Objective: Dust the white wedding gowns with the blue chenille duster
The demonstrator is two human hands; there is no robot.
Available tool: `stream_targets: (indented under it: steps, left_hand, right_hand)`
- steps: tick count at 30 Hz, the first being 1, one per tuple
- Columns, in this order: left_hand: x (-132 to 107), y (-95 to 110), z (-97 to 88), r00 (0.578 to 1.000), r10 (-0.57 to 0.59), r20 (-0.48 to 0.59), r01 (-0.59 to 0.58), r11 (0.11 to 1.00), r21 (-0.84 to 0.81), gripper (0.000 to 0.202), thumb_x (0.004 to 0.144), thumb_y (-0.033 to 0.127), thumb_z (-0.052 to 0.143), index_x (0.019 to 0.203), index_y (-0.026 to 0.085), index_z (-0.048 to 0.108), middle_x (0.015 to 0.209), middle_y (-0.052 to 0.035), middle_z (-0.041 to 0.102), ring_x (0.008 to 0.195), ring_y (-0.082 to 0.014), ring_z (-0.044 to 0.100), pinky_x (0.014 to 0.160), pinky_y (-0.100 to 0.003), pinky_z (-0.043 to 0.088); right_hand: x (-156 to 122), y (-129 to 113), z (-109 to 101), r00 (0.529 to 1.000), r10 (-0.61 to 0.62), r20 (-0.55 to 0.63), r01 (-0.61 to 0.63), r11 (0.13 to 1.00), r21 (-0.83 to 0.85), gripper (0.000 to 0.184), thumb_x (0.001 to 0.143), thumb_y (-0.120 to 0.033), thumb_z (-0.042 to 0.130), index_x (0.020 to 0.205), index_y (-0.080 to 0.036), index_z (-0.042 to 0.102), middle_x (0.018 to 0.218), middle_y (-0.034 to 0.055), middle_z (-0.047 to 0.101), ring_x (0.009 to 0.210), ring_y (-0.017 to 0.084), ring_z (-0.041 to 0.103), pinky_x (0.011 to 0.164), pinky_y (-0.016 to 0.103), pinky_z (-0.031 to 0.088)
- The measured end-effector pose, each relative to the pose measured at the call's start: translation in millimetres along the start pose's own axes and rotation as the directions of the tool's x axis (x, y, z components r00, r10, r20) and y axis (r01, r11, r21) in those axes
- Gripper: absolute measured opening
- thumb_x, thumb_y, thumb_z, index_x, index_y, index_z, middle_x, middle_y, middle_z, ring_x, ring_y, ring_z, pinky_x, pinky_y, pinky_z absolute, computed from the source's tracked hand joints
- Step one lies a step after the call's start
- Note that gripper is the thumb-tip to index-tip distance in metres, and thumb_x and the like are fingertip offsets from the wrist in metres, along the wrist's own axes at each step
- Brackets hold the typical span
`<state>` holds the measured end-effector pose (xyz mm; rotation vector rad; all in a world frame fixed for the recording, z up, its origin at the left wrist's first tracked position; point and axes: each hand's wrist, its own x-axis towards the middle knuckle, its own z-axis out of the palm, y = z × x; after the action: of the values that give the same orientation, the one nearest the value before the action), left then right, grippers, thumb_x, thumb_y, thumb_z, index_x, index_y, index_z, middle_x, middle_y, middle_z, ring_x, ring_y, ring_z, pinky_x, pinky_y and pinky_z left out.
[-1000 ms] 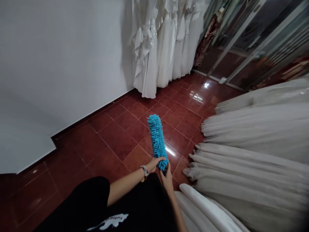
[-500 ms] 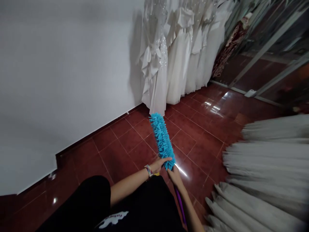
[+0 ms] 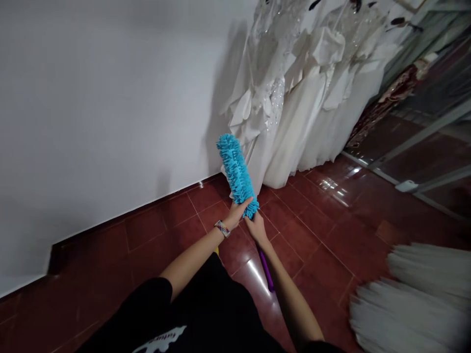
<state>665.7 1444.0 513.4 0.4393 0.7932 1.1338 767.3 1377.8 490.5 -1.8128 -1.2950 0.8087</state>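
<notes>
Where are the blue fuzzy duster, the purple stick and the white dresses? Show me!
Blue fuzzy duster (image 3: 235, 169): head view, on its fluffy middle.
Purple stick (image 3: 266, 270): head view, on its shaft.
White dresses (image 3: 298, 132): head view, on a skirt.

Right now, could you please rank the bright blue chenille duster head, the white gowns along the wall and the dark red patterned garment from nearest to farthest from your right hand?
1. Bright blue chenille duster head: touching the right hand, extending ahead of it.
2. White gowns: ahead and to the right, hanging against the wall.
3. Dark red patterned garment: farthest, beyond the gowns on the right.
</notes>
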Motion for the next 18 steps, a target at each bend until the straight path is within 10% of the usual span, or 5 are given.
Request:
stream_targets:
  steps: [6, 12, 18]
  left_hand:
    - [122.2, 25.5, 28.5, 1.0, -0.011, 0.028, 0.011, 1.0, 0.004, 0.064, 0.068, 0.036, 0.109, 0.125, 0.022, 0.083, 0.14, -0.0125, 0.083, 0.137, -0.0333, 0.075, 0.132, -0.055, 0.05]
    - [241.3, 38.9, 97.7, 0.997, 0.017, 0.078, -0.013, 0.998, -0.058, 0.05, 0.079, 0.036, 0.102, 0.122, 0.021, 0.083, 0.142, -0.0123, 0.081, 0.132, -0.0327, 0.076, 0.128, -0.053, 0.053]
    - [335.5, 42.8, 152.3, 0.981, -0.172, -0.088, 0.149, 0.964, -0.219, 0.013, 0.09, 0.017, 0.082, 0.1, 0.021, 0.076, 0.104, -0.0046, 0.082, 0.103, -0.0225, 0.076, 0.119, -0.044, 0.057]
  right_hand:
    - [122.5, -9.8, -12.8, 0.999, 0.008, 0.041, -0.004, 0.996, -0.09, 0.055, 0.087, -0.05, 0.066, 0.127, -0.013, 0.074, 0.107, 0.0146, 0.086, 0.094, 0.031, 0.079, 0.087, 0.041, 0.065]
    - [245.1, -33.3, -49.0, 0.997, -0.077, 0.014, 0.078, 0.966, -0.246, 0.054, 0.102, -0.045, 0.06, 0.143, -0.011, 0.07, 0.113, 0.0166, 0.086, 0.1, 0.033, 0.081, 0.088, 0.039, 0.063]
    - [353.2, -62.0, -77.9, 0.978, 0.185, 0.098, -0.069, 0.726, -0.685, 0.04, 0.117, -0.038, 0.054, 0.14, -0.01, 0.071, 0.122, 0.0282, 0.084, 0.109, 0.036, 0.084, 0.086, 0.036, 0.056]
